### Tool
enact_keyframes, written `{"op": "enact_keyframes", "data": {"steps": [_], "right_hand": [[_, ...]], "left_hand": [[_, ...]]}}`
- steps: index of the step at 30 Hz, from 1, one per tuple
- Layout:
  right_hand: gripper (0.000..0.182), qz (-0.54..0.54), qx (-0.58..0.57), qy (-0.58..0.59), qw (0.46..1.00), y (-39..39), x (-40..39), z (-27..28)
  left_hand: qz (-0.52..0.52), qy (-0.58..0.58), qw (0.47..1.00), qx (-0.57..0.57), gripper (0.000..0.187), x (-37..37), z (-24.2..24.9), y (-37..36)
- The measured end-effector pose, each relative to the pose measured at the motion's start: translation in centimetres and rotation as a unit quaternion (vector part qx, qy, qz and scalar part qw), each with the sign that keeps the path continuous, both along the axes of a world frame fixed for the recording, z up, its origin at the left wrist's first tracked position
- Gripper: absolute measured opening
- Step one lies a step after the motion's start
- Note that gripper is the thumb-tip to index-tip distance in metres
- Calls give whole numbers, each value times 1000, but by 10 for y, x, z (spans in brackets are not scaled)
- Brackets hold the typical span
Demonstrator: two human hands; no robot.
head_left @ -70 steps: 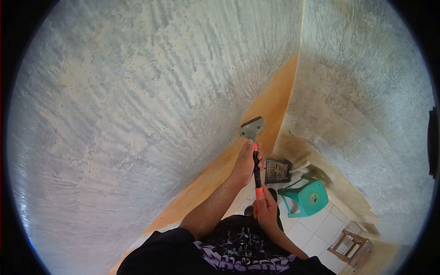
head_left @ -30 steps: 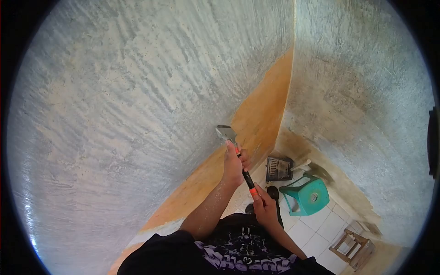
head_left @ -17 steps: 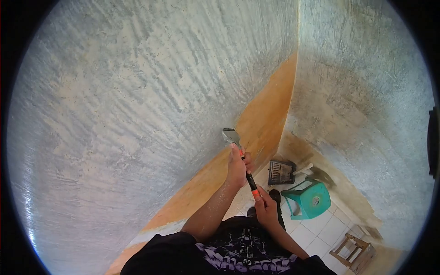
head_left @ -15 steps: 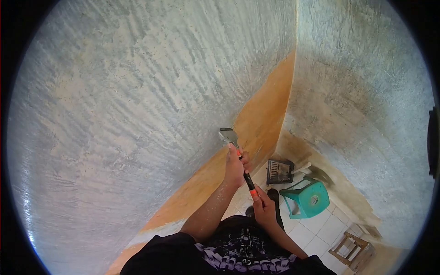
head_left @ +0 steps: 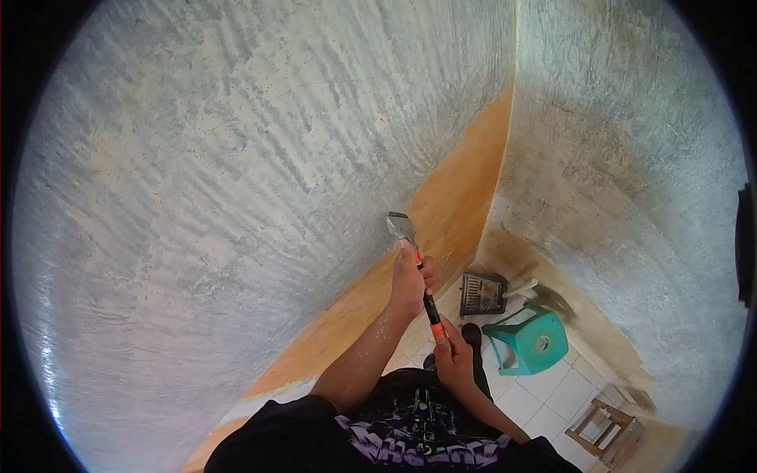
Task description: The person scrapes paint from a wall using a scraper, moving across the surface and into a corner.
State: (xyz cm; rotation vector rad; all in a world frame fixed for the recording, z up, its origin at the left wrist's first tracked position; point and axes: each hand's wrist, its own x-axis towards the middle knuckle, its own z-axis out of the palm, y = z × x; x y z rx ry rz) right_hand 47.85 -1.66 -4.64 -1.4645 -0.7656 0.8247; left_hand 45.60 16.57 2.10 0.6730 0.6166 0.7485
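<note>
1 scraper point(head_left: 401, 228) was grasped by the left hand point(head_left: 408, 285) just below its blade and by the right hand point(head_left: 455, 361) at the handle's lower end. The blade lay over the grey wall point(head_left: 260, 197), next to the orange band point(head_left: 457, 197); whether its edge touched could not be told. Too steep an angle could have dug a corner into the surface. A slipping left grip could have met the blade. The green stool point(head_left: 540, 343) stood near 1 dark shoe point(head_left: 471, 333), so a careless sidestep could have caused a stumble.
</note>
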Motion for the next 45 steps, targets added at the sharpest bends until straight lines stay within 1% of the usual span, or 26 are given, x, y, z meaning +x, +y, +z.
{"op": "enact_keyframes", "data": {"steps": [5, 8, 11, 14, 17, 20, 23, 26, 29, 32, 35, 36, 39, 41, 42, 44, 45], "right_hand": [[42, 12, 6, -14, 1000, -3, 1, -1], [40, -13, -8, 52, 999, 3, -2, -1], [40, -14, -17, 84, 996, 2, 5, 6], [41, 4, -14, 45, 999, -3, -1, -2], [40, -29, -3, 81, 996, 7, 0, -3], [43, -17, 2, 22, 1000, 6, 10, -10], [41, 1, -26, 28, 999, -2, 6, 4], [41, -12, -34, 60, 998, 8, 14, 21], [43, -13, -10, 14, 1000, 6, 14, 2], [43, 2, -9, 20, 1000, 0, 5, 4], [43, -19, -7, 110, 994, 12, 13, 24], [44, -20, 2, 103, 995, 14, 18, 17], [41, -16, -20, -9, 1000, 8, 17, 21], [41, -16, 0, -4, 1000, 5, 13, 15], [41, -17, 9, 0, 1000, 8, 11, 15], [41, -19, 2, 20, 1000, 13, 18, 16], [41, -21, -5, 28, 999, 15, 25, 18]], "left_hand": [[-2, 13, 1000, 13, 49, 0, -1, -1], [-9, 33, 999, 23, 49, 6, 3, 5], [3, 25, 999, 20, 50, 12, 6, 3], [-3, 30, 999, 17, 49, 1, -11, 4], [-4, 63, 997, 44, 50, 15, 6, 7], [1, 29, 1000, 9, 50, 18, 8, 7], [-10, 16, 1000, 9, 50, 7, -3, 5], [-3, 56, 998, 36, 51, 23, 7, 9], [-9, 18, 1000, 6, 50, 21, 8, 9], [-22, 18, 1000, 9, 51, 9, 4, 7], [-18, 56, 998, 38, 51, 31, 12, 17], [-20, 47, 998, 32, 51, 30, 13, 14], [-26, 23, 999, 19, 51, 25, 16, 11], [-33, 14, 999, 10, 50, 15, 7, 11], [-32, 28, 999, 23, 51, 22, 12, 16], [-28, 58, 997, 33, 51, 34, 17, 16], [-28, 47, 998, 31, 52, 34, 16, 16]]}}
